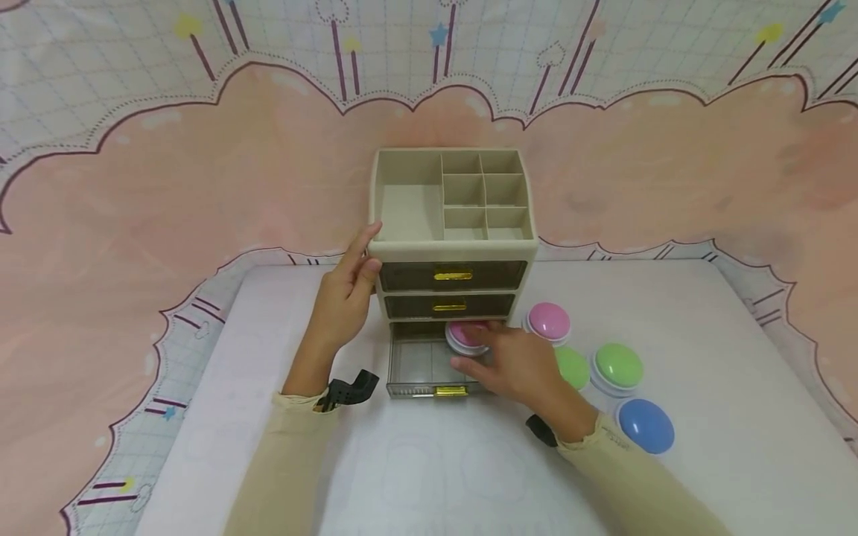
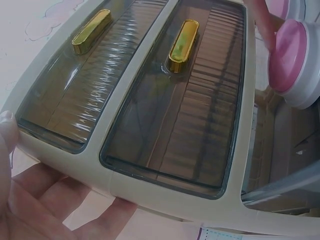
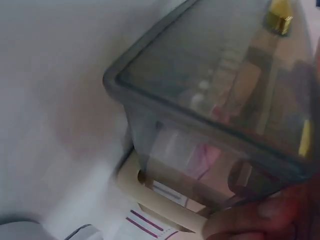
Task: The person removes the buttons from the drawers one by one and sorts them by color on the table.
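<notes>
A cream desktop organizer point(image 1: 456, 244) stands upright with its bottom drawer point(image 1: 418, 366) pulled out. My left hand point(image 1: 345, 301) holds its left side, thumb at the front edge and fingers along the side panel. In the left wrist view those fingers point(image 2: 60, 197) reach behind the front frame. My right hand point(image 1: 519, 365) is over the drawer's right part, touching a pink-domed round push light point(image 1: 464, 335) inside it with extended fingers. A finger meets that pink light point(image 2: 290, 57) in the left wrist view too. The right hand hides the drawer's right side.
On the white table right of the organizer are another pink light point(image 1: 550, 321), two green lights point(image 1: 620, 365), one partly behind my right hand, and a blue light point(image 1: 646, 426). Two upper drawers point(image 1: 409, 276) with gold handles are closed. A patterned cloth point(image 1: 201, 171) hangs behind.
</notes>
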